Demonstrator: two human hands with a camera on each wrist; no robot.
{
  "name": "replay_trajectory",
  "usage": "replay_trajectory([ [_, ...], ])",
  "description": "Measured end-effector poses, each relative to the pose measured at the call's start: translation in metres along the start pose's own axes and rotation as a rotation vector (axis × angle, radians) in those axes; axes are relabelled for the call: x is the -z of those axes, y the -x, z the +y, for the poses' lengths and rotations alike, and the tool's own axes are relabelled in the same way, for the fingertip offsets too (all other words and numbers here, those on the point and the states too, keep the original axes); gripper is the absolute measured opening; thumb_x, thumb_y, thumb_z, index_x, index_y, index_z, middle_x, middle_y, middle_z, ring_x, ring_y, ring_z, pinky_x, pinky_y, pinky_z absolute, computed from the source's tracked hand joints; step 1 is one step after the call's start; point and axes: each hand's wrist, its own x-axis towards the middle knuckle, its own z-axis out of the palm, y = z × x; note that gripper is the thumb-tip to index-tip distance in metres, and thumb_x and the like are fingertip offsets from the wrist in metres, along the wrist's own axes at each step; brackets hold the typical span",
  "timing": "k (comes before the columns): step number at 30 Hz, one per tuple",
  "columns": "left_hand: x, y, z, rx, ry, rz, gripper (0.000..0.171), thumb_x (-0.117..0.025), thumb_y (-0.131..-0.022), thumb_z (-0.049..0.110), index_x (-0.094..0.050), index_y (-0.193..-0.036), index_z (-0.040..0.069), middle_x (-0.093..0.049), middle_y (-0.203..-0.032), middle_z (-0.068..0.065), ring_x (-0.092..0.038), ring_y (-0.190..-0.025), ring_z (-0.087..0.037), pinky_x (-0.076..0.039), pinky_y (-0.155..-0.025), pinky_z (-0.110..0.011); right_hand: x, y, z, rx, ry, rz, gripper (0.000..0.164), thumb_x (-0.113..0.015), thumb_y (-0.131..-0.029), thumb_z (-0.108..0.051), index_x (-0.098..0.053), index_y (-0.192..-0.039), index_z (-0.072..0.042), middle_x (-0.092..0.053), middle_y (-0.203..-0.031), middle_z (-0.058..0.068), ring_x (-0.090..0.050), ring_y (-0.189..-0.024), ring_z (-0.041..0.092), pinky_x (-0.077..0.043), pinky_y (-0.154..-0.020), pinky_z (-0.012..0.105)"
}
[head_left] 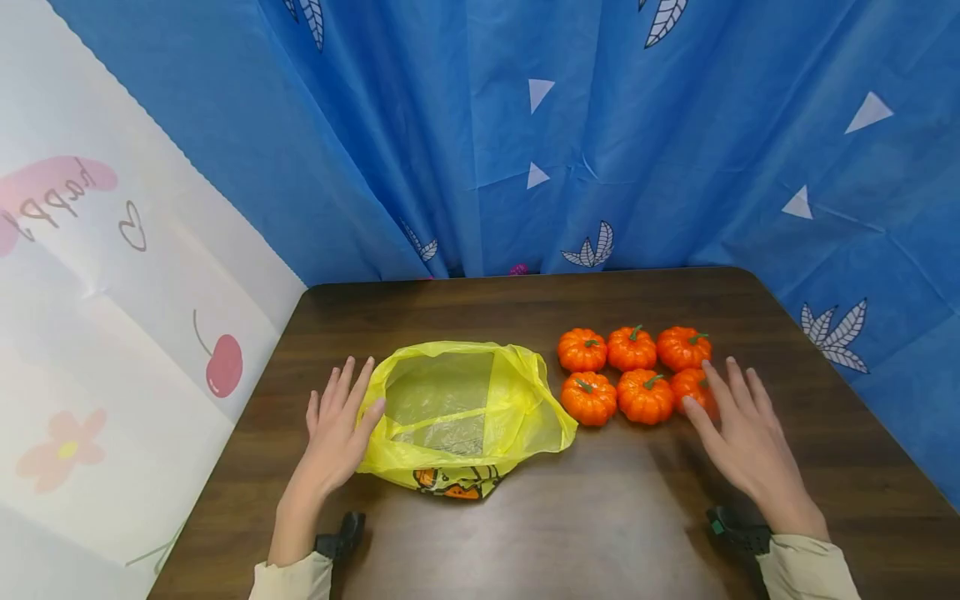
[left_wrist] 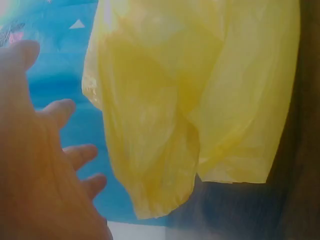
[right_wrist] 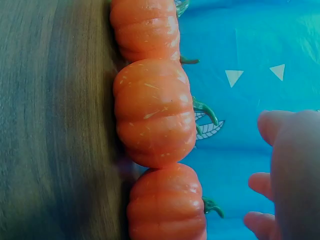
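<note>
A yellow plastic bag (head_left: pixel 517 408) lies on the table with its wide mouth spread and facing up. My left hand (head_left: pixel 337 429) is at the bag's left rim with fingers straight; whether it touches the plastic I cannot tell. In the left wrist view the bag (left_wrist: pixel 150 110) hangs in folds beside the hand (left_wrist: pixel 45 135). To the right of the bag sit several small orange pumpkins (head_left: pixel 647 397) with green stems, in two rows. Over the nearest right pumpkin (head_left: pixel 688 385) my right hand (head_left: pixel 750 442) hovers, fingers spread, partly hiding it. The right wrist view shows pumpkins (right_wrist: pixel 155 112) beside that hand (right_wrist: pixel 295 170).
Dark brown wood covers the tabletop (head_left: pixel 570 533). Behind the far edge hangs a blue curtain (head_left: pixel 465 150) with leaf and triangle prints. At the left stands a white printed sheet (head_left: pixel 150 350). Both wrists wear a black strap device (head_left: pixel 341 537).
</note>
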Motion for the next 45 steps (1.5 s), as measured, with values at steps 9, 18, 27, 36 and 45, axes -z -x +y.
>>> replay_trajectory([
  [9, 0.002, -0.023, -0.013, -0.044, 0.184, 0.019, 0.061, -0.035, -0.112, 0.04, -0.017, -0.167, 0.022, -0.015, -0.173, -0.014, -0.013, -0.156, -0.044, -0.003, -0.118, -0.074, -0.005, -0.006, 0.001, 0.007, -0.038, 0.082, 0.068, -0.044, -0.109, -0.045, -0.033, -0.159, 0.0, -0.032, -0.157, 0.035, -0.022, -0.142, 0.06, -0.022, -0.109, 0.08],
  [18, 0.0, -0.038, -0.026, -0.065, 0.335, 0.059, 0.055, -0.038, -0.112, 0.037, -0.029, -0.164, 0.022, -0.027, -0.17, -0.009, -0.023, -0.155, -0.039, -0.019, -0.121, -0.068, -0.014, -0.01, 0.007, -0.008, -0.101, 0.151, 0.064, -0.047, -0.108, -0.039, -0.036, -0.157, 0.001, -0.032, -0.158, 0.034, -0.024, -0.143, 0.058, -0.02, -0.114, 0.076],
  [27, -0.016, -0.039, -0.042, -0.074, 0.44, 0.073, 0.051, -0.041, -0.112, 0.028, -0.035, -0.162, 0.019, -0.034, -0.167, -0.01, -0.028, -0.154, -0.037, -0.022, -0.12, -0.068, -0.028, -0.016, 0.009, -0.063, -0.154, 0.226, 0.061, -0.05, -0.107, -0.035, -0.04, -0.154, 0.004, -0.031, -0.16, 0.032, -0.024, -0.144, 0.058, -0.021, -0.114, 0.075],
  [36, -0.024, -0.039, -0.05, -0.105, 0.645, 0.025, 0.049, -0.038, -0.113, 0.024, -0.036, -0.161, 0.012, -0.036, -0.165, -0.015, -0.027, -0.154, -0.035, -0.026, -0.12, -0.021, -0.041, -0.019, 0.015, -0.107, -0.218, 0.233, 0.07, -0.054, -0.105, -0.033, -0.025, -0.162, -0.002, -0.027, -0.162, 0.032, -0.024, -0.144, 0.059, -0.019, -0.117, 0.072],
  [45, -0.032, -0.035, -0.058, -0.054, 0.746, -0.024, 0.051, -0.035, -0.113, 0.03, -0.037, -0.16, 0.012, -0.035, -0.166, -0.012, -0.031, -0.151, -0.019, -0.028, -0.11, -0.007, -0.05, -0.016, 0.022, -0.159, -0.307, 0.198, 0.079, -0.059, -0.104, -0.031, -0.016, -0.164, -0.003, -0.023, -0.163, 0.034, -0.024, -0.143, 0.059, -0.018, -0.116, 0.074],
])
